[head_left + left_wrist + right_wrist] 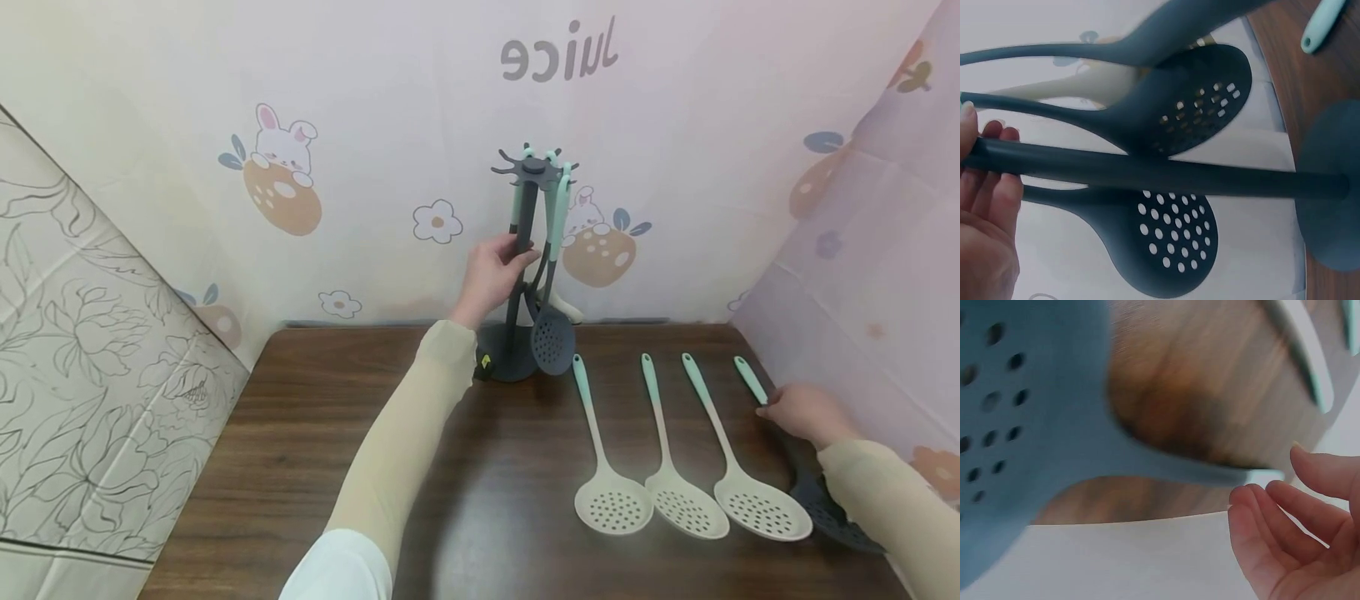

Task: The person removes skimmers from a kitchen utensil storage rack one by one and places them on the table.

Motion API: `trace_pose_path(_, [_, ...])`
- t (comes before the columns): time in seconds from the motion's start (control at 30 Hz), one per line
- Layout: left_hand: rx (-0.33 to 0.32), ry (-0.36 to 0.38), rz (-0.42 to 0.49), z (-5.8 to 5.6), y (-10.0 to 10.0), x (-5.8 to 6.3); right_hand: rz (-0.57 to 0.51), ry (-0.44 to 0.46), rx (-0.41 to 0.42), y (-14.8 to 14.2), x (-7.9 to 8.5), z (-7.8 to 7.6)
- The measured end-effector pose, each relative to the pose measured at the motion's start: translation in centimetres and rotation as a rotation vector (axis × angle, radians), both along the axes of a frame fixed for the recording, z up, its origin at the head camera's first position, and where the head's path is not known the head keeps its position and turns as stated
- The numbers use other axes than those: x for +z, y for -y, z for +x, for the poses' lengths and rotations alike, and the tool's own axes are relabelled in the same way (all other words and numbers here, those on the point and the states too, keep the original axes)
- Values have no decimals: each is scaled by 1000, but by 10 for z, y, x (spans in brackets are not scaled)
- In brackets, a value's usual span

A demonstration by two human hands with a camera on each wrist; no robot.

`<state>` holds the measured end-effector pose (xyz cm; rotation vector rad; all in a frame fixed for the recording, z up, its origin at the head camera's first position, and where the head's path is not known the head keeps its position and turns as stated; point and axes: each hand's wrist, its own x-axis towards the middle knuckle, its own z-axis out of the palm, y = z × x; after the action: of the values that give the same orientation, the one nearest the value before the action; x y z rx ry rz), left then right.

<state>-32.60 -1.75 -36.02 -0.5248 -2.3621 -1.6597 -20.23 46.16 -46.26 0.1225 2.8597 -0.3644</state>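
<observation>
My left hand [491,271] grips the dark pole of a utensil stand [528,212], its fingers wrapped behind the pole in the left wrist view. Several utensils with mint handles hang from the stand's hooks, among them a dark skimmer [553,340] with round holes. At the table's right side, my right hand [810,412] is at the handle of another dark skimmer [1079,419], which lies there. The right wrist view shows the fingertips [1244,497] right at the handle and the thumb apart from them.
Three cream skimmers with mint handles, the left one [613,504], the middle one [686,504] and the right one [763,507], lie in a row on the brown wooden table [300,467]. Printed cloth [390,108] hangs behind the table and along both sides.
</observation>
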Motion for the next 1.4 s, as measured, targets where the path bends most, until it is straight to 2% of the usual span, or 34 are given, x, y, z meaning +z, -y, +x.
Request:
trace_pose_path(0.13, [29, -34, -5, 5, -2, -1, 2, -128, 53, 26, 8, -2])
trace_pose_path(0.23, [55, -48, -11, 8, -4, -3, -45, -251, 88, 54, 17, -2])
trace_pose_path(0.37, [68, -66, -28, 10, -7, -3, -132, -397, 147, 100, 37, 0])
trace_pose_path(0.5, [70, -70, -63, 11, -6, -9, -203, -490, 205, 146, 58, 4])
trace_pose_path(0.67, [7, -75, -94, 11, -3, -19, -273, -541, 259, 190, 82, 8])
trace_pose_path(0.83, [-53, -80, -108, 8, 1, -25, -357, -548, 300, 232, 102, 1])
trace_pose_path(1.0, [-39, -29, -136, 7, 3, -33, -459, -525, 320, 271, 116, -6])
trace_pose_path(1.17, [-8, 3, -97, 6, 3, -37, -524, -573, 372, 296, 122, -11])
trace_pose_path(1.3, [9, -22, -92, 8, 1, -37, -559, -614, 393, 304, 122, -14])
trace_pose_path(1.4, [29, -58, -100, 11, 0, -37, -591, -623, 369, 306, 121, -16])
